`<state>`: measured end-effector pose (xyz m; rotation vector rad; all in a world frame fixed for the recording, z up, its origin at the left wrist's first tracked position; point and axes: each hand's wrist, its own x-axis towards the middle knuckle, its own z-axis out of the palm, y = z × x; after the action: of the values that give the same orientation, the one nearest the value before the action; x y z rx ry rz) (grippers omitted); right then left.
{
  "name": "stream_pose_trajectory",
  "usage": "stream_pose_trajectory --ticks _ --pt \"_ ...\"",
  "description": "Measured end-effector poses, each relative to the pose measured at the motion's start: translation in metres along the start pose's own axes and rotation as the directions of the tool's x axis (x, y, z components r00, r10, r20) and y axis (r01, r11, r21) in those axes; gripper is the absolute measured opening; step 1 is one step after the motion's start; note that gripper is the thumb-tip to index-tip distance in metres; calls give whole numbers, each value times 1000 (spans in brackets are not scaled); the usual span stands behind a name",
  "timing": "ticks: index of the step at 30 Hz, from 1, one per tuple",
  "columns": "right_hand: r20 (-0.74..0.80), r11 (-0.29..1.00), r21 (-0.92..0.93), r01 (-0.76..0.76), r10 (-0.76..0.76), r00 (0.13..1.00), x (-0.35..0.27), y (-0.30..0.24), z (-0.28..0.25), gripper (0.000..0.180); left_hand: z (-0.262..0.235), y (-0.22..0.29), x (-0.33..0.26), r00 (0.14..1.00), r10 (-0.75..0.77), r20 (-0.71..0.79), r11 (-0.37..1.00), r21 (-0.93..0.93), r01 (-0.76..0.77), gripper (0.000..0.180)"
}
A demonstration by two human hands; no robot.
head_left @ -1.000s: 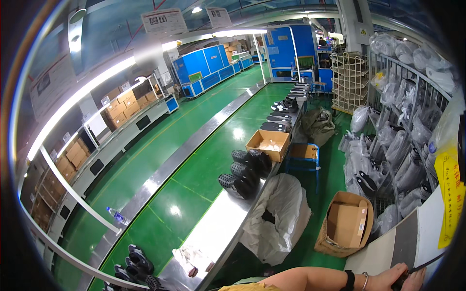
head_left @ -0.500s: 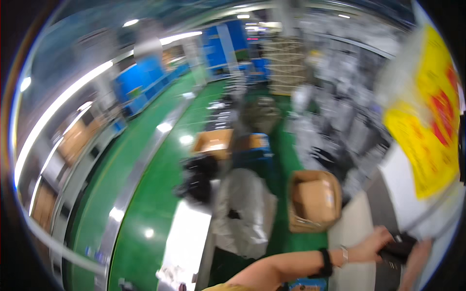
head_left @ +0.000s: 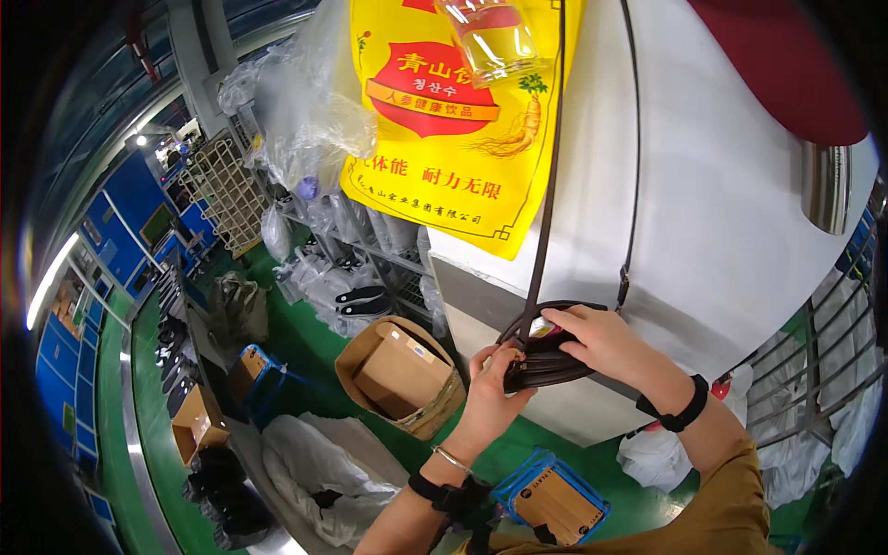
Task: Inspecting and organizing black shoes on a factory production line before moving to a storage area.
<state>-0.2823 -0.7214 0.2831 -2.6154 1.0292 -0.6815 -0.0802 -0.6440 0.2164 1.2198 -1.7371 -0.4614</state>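
A small dark brown handbag (head_left: 548,372) hangs by its long thin strap (head_left: 552,185) against a white panel. Its top is parted, and a small white and pink item (head_left: 542,326) shows in the opening, too little of it to name. My left hand (head_left: 490,393) pinches the bag's left end beside the strap. Across the opening lies my right hand (head_left: 601,344), gripping the bag's upper right edge; some of its fingertips are hidden at the opening. A yellow plastic bag (head_left: 435,176) with red print hangs left of the strap, with a clear glass jar (head_left: 495,42) in front.
Below on the green floor stand an open cardboard box (head_left: 398,375) and a blue crate (head_left: 553,499) with cardboard inside. White plastic bags (head_left: 655,458) and a metal rack (head_left: 814,370) are at right. Wrapped goods (head_left: 342,268) fill shelving at left, beyond a workbench with shoes (head_left: 176,342).
My view has turned right, so the white panel and yellow bag are now central. Both hands, blurred on a dark object at the right edge before, now show clearly on the handbag.
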Motion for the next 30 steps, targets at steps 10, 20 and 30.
stream_pose_trajectory --ticks 10,20,30 --pt "241 954 -265 144 -79 967 15 9 15 15 -4 -1 -4 991 -113 71 994 -2 114 58" --pt "99 821 403 -404 400 911 -21 13 -9 21 6 -11 -3 999 9 -34 994 109 -5 71" --pt "-28 -13 999 43 582 813 -58 5 5 31 9 -17 -11 978 -183 -103 926 -352 136 95"
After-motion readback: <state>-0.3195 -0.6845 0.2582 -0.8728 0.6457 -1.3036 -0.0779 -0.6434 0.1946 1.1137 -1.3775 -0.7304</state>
